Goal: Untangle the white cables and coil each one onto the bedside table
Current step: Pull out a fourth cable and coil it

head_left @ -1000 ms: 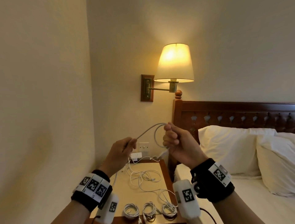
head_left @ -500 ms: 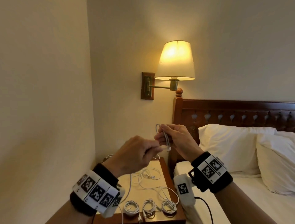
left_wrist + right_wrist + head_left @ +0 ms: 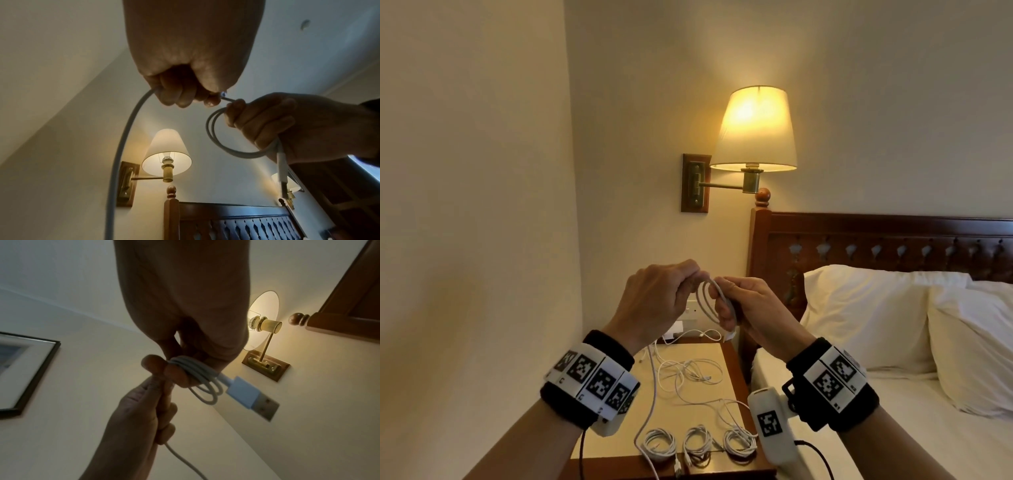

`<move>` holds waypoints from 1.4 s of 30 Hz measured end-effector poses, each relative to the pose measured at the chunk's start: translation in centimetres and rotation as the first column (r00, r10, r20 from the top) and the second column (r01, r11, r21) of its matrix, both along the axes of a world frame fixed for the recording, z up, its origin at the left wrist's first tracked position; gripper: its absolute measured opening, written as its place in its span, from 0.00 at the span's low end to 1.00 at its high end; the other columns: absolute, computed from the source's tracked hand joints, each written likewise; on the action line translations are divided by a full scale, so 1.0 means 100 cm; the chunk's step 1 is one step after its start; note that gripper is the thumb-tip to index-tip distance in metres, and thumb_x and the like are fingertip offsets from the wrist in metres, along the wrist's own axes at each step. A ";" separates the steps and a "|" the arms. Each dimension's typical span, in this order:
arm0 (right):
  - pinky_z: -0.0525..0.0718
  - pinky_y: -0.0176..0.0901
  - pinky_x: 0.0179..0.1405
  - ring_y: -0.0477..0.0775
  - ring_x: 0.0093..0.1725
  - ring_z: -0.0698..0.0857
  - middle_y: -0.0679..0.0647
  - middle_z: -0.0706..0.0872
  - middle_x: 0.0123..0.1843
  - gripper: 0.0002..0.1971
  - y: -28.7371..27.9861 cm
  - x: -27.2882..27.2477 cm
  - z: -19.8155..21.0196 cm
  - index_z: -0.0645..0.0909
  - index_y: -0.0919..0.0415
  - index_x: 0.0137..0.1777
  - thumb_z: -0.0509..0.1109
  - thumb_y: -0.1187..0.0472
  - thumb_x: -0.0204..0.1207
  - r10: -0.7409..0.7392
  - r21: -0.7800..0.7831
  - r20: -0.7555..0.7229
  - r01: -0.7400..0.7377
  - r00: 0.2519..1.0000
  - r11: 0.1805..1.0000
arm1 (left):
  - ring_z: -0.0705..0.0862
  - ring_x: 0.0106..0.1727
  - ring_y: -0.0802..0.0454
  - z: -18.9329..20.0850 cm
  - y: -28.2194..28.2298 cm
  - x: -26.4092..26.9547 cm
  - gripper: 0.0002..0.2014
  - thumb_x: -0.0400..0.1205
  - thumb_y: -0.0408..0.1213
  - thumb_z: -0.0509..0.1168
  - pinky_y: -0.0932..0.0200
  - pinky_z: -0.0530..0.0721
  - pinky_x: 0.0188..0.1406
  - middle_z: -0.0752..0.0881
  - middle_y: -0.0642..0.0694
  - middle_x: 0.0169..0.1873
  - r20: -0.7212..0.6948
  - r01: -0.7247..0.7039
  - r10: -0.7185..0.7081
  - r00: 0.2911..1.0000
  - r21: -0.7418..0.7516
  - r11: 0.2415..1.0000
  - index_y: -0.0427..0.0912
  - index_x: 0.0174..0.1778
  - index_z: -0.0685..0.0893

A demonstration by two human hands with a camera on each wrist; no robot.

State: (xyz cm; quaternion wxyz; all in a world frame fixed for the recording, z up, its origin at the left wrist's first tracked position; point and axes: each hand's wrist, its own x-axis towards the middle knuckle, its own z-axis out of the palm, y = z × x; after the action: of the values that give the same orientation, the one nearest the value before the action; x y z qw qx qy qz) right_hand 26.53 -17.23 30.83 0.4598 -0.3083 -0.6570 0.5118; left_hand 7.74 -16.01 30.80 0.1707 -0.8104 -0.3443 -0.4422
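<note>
My right hand [image 3: 726,301] grips a small coil of white cable [image 3: 705,301] in the air above the bedside table [image 3: 681,442]. The coil's loops [image 3: 213,134] hang from its fingers, and a USB plug [image 3: 248,395] sticks out below. My left hand [image 3: 688,277] pinches the same cable right beside the coil, and the free length [image 3: 123,146] drops from it toward the table. Three finished coils [image 3: 698,442] lie in a row at the table's front edge. A loose tangle of white cables [image 3: 688,373] lies behind them.
A lit wall lamp [image 3: 755,133] hangs above the table. The wall runs close on the left. A wooden headboard [image 3: 876,240] and a bed with white pillows [image 3: 866,318] stand on the right. A wall socket with a plugged adapter [image 3: 674,330] sits behind the table.
My left hand has come from low left up to the right hand. The single wide loop has become a small coil of two or three turns.
</note>
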 end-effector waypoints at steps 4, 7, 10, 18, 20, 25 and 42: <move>0.76 0.35 0.29 0.46 0.25 0.75 0.52 0.79 0.29 0.16 -0.002 -0.002 -0.001 0.80 0.64 0.46 0.55 0.56 0.88 0.060 -0.101 -0.044 -0.064 0.997 0.993 | 0.75 0.23 0.62 -0.008 0.003 0.003 0.13 0.87 0.53 0.54 0.69 0.68 0.26 0.75 0.60 0.24 0.095 0.024 -0.021 0.995 -0.039 0.999 0.55 0.41 0.77; 0.79 0.34 0.30 0.46 0.26 0.77 0.53 0.79 0.30 0.16 -0.003 -0.003 -0.003 0.79 0.64 0.47 0.55 0.56 0.88 0.100 -0.162 -0.068 -0.110 0.993 0.981 | 0.76 0.24 0.58 -0.016 0.009 0.004 0.11 0.87 0.54 0.54 0.60 0.74 0.23 0.77 0.58 0.23 0.168 0.060 -0.049 0.985 -0.057 0.997 0.61 0.39 0.72; 0.81 0.35 0.33 0.47 0.29 0.78 0.54 0.80 0.32 0.16 -0.004 -0.005 -0.005 0.77 0.63 0.47 0.52 0.57 0.89 0.159 -0.206 -0.104 -0.178 0.982 0.962 | 0.77 0.25 0.55 -0.021 0.014 0.006 0.11 0.87 0.54 0.54 0.52 0.79 0.25 0.78 0.55 0.24 0.229 0.067 -0.044 0.972 -0.092 0.994 0.64 0.38 0.71; 0.69 0.32 0.24 0.42 0.22 0.68 0.47 0.70 0.25 0.12 0.003 0.002 -0.008 0.77 0.62 0.45 0.57 0.57 0.84 0.179 -0.280 -0.394 -0.303 0.901 0.911 | 0.71 0.25 0.58 -0.031 0.026 0.004 0.18 0.83 0.54 0.59 0.67 0.69 0.26 0.75 0.54 0.23 0.391 0.214 -0.097 0.915 -0.269 0.939 0.46 0.34 0.78; 0.68 0.32 0.22 0.41 0.21 0.66 0.46 0.68 0.24 0.11 0.005 0.007 -0.007 0.77 0.62 0.45 0.57 0.58 0.83 0.160 -0.301 -0.508 -0.348 0.846 0.888 | 0.71 0.26 0.60 -0.044 0.031 -0.005 0.17 0.82 0.53 0.57 0.68 0.68 0.26 0.74 0.55 0.24 0.406 0.262 -0.109 0.908 -0.346 0.901 0.44 0.35 0.77; 0.75 0.32 0.23 0.42 0.21 0.71 0.45 0.71 0.24 0.13 0.013 0.035 0.010 0.79 0.62 0.43 0.56 0.58 0.84 0.103 -0.289 -0.680 -0.395 0.726 0.872 | 0.73 0.29 0.62 -0.109 0.037 -0.033 0.16 0.88 0.42 0.56 0.62 0.74 0.34 0.77 0.59 0.25 0.434 0.242 0.006 0.901 -0.512 0.824 0.50 0.34 0.77; 0.84 0.36 0.33 0.49 0.31 0.85 0.57 0.87 0.33 0.21 -0.004 0.000 0.002 0.81 0.79 0.56 0.58 0.58 0.86 -0.089 0.120 -0.011 0.090 0.996 0.989 | 0.76 0.26 0.63 0.012 -0.039 0.011 0.08 0.87 0.47 0.56 0.74 0.67 0.26 0.71 0.65 0.25 -0.125 0.139 -0.155 0.980 -0.132 0.981 0.61 0.41 0.68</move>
State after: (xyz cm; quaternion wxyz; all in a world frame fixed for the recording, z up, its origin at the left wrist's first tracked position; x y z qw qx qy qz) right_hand 26.51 -17.59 31.06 0.5019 -0.3080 -0.6708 0.4510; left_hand 8.88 -19.92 32.01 0.1102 -0.8706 -0.2977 -0.3759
